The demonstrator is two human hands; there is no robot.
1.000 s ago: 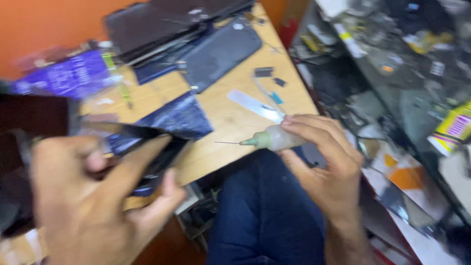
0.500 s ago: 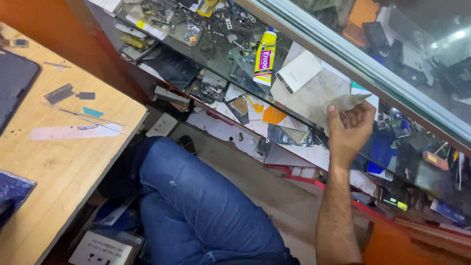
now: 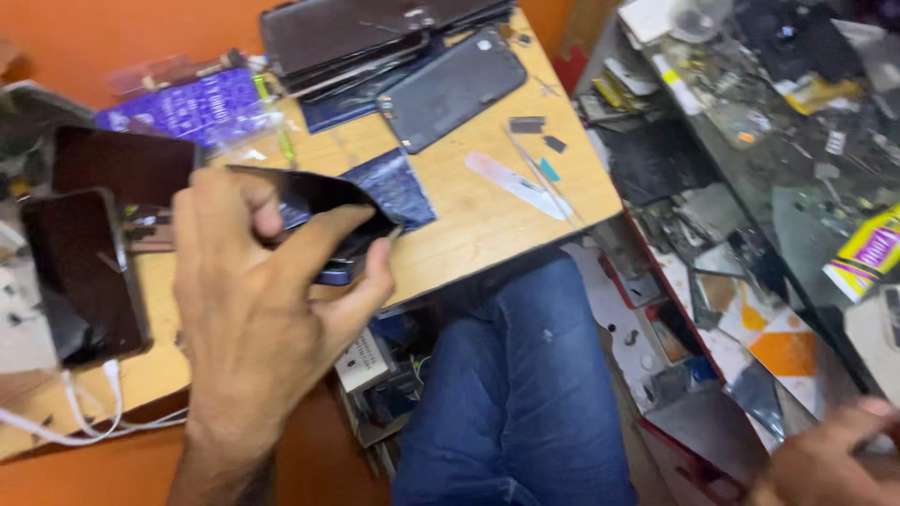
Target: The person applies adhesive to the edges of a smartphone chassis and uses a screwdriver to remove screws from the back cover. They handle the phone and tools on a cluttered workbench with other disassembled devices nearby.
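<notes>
Your left hand (image 3: 253, 319) now grips the dark phone (image 3: 328, 215) at the table's (image 3: 487, 225) front edge; your right hand (image 3: 830, 459), back from the shelves, grip indeterminable.

A light wooden table (image 3: 487, 220) stood at the centre, its long edge running from eight o'clock to three o'clock. Behind it, at eleven o'clock, was an orange wall (image 3: 122, 33). At two o'clock, a glass display counter (image 3: 797, 169) was full of small parts, evenly lit.
</notes>
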